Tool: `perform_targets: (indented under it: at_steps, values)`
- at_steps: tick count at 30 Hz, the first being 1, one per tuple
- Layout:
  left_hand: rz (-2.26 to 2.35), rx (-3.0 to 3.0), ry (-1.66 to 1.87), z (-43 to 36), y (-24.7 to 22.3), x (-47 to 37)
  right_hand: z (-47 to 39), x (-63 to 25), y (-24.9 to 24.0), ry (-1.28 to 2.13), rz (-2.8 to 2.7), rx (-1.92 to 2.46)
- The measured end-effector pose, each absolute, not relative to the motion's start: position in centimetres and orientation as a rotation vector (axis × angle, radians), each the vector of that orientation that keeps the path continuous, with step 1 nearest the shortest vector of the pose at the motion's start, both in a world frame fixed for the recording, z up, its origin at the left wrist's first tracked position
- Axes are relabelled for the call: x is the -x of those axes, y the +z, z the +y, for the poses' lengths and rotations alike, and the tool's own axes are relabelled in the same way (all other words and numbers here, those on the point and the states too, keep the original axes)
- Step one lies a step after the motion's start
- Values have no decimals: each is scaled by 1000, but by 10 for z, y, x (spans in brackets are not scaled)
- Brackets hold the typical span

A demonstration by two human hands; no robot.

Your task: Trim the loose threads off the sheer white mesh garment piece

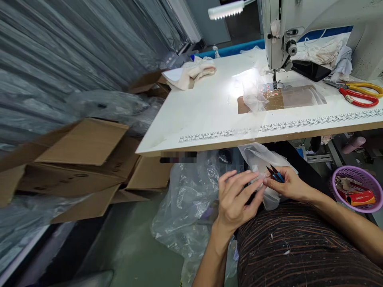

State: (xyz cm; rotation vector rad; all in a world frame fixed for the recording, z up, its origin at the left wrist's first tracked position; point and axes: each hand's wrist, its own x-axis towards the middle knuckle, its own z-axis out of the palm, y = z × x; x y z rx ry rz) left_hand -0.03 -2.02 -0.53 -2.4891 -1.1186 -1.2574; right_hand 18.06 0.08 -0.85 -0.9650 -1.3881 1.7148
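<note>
White cloth (263, 153), below the edge of the counter (203, 115) and just right of the frame's centre, may get nicked, because the blue snips (278, 176) stand with parted blades close to it. Fingers of the right hand (290, 184) grasp these snips; whether the fingers of the left hand (236, 199) pinch the cloth, one cannot tell. The cloth looks sheer and softly creased, whiter where its layers seem to overlap.

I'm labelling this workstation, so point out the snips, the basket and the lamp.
Snips (275, 174): head view, where the dark blades meet the blue handle.
Basket (364, 175): head view, inner side of the purple wall.
Lamp (226, 10): head view, middle of the white housing.
</note>
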Motion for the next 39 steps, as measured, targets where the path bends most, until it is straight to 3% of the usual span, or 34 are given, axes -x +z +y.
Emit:
perform_targets:
  at_steps: [3, 7, 14, 29, 39]
  values:
    - [-1095, 2716, -1214, -12, -5, -4, 1, -182, -8, 1650, -1460, 919]
    - [-1206, 2807, -1490, -9, -15, -8, 0, -184, -9, 1528, -1558, 914]
    - [-2036, 2742, -1714, -13, -13, -8, -2, -185, -10, 1354, -1773, 1038]
    - [-2756, 2992, -1425, 1, 15, -6, 1, -188, -8, 1280, -1778, 1189]
    - [-3086, 2889, -1673, 9, 14, 0, -2, -192, -9, 1402, -1789, 1232]
